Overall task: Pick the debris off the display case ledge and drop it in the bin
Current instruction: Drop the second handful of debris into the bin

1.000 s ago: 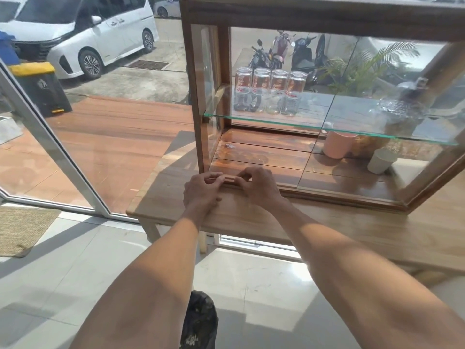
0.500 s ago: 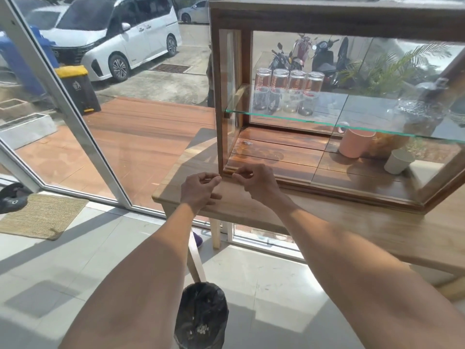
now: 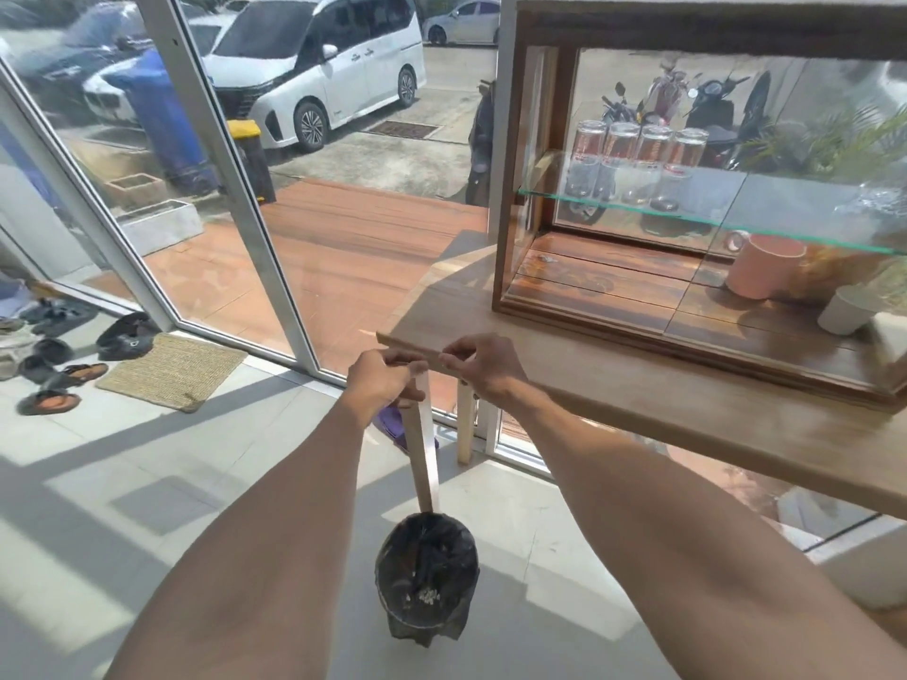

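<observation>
The wooden display case stands on the table, its front ledge up and to the right of my hands. My left hand and my right hand hover side by side at the table's left corner, each with fingertips pinched together. The debris between the fingers is too small to make out. The bin, lined with a black bag, stands on the floor below my hands, with pale specks at its bottom.
A slanted table leg runs down to just above the bin. Inside the case are glasses on a glass shelf, a pink mug and a white cup. A glass wall frame, mat and shoes lie left.
Both hands have left the case ledge and pulled back toward me and left, fingers staying pinched. My view has swung down and left, bringing the whole bin into sight.
</observation>
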